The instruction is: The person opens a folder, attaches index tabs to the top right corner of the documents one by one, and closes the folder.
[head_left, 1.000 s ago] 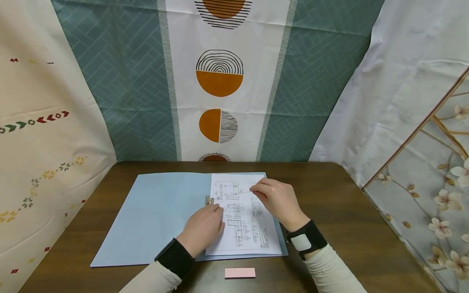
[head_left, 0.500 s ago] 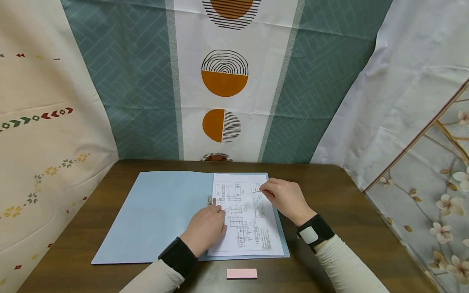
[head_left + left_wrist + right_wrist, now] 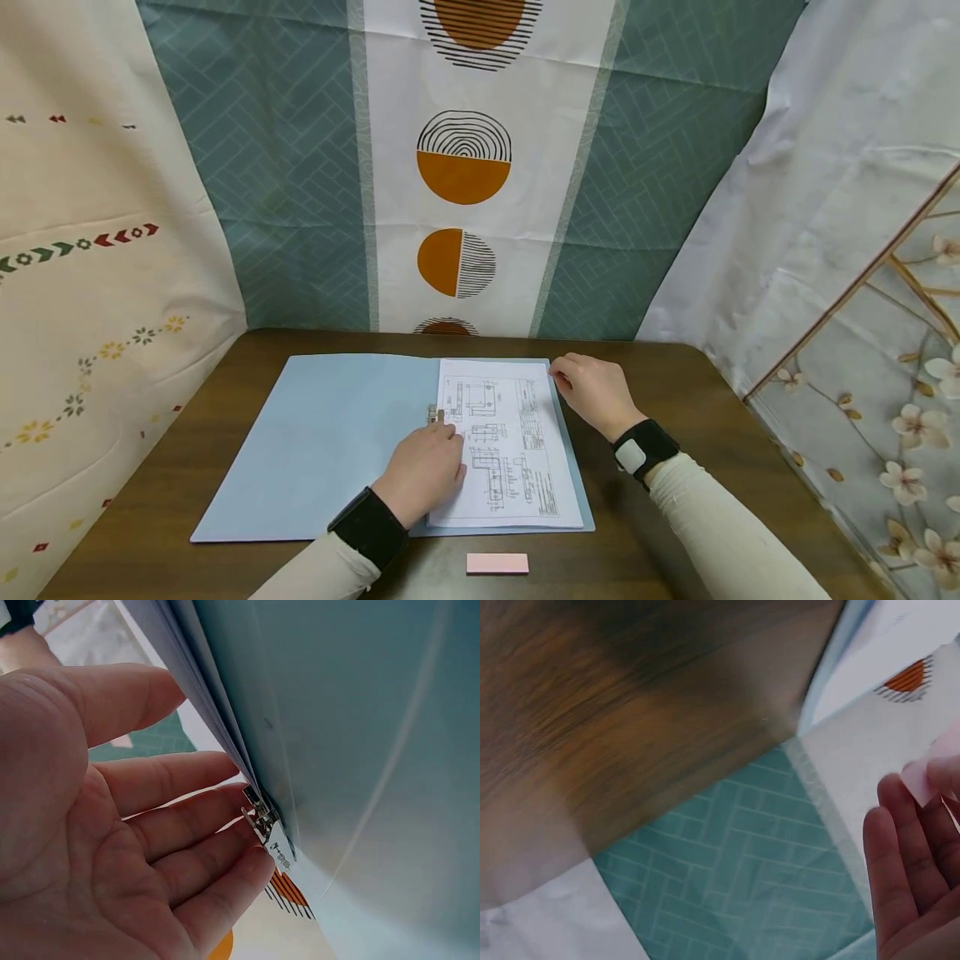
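A light blue folder [image 3: 345, 450] lies spread on the table, with a stack of papers [image 3: 517, 492] on its right side. The top sheet carries technical drawings. My left hand [image 3: 423, 471] rests on the papers' left edge, fingers extended beside the metal clip [image 3: 261, 816] at the fold. At the folder's upper right corner is my right hand [image 3: 592, 392]. Between its thumb and fingers it pinches a pink sticky note [image 3: 918, 784], mostly covered by the hand in the head view. A pink sticky note pad [image 3: 497, 564] lies in front of the folder.
The brown wooden table [image 3: 247, 383] reaches back to a green and white patterned curtain [image 3: 300, 208]. Light printed cloths hang at the left and right sides. Dark bands are worn on both wrists.
My right hand has moved right, from over the drawings to the sheet's upper right corner, with the sticky note. My left hand stays by the clip. The view has shifted slightly.
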